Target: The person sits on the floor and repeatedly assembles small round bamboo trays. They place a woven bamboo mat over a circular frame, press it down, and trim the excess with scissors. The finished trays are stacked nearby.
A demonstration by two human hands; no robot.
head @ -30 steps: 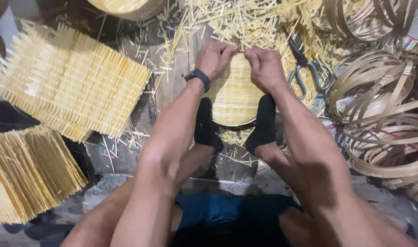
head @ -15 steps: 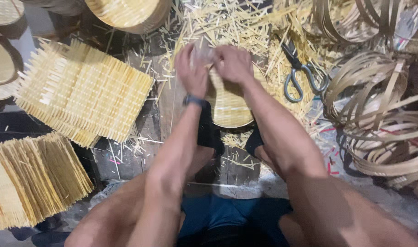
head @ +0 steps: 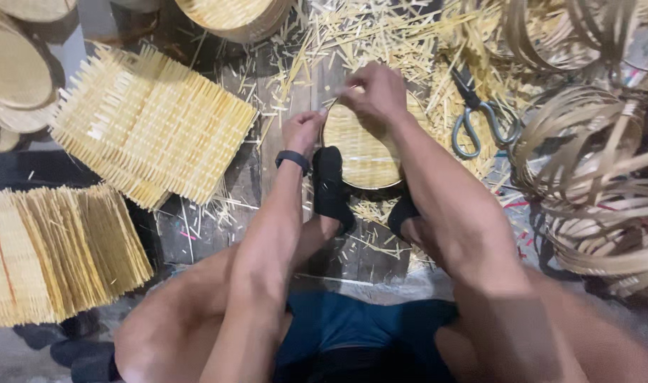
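Both hands, the left hand point(head: 304, 130) and the right hand point(head: 372, 96), hold one round woven mat point(head: 363, 152), with one pair of scissors point(head: 476, 117) near and two square mats point(head: 150, 124) apart.

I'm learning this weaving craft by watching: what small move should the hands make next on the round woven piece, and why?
Probably press the far rim down and tuck in the strip ends there. The right hand pinches at the far edge of the round woven piece, the left hand steadies its near-left rim, and both feet brace it.
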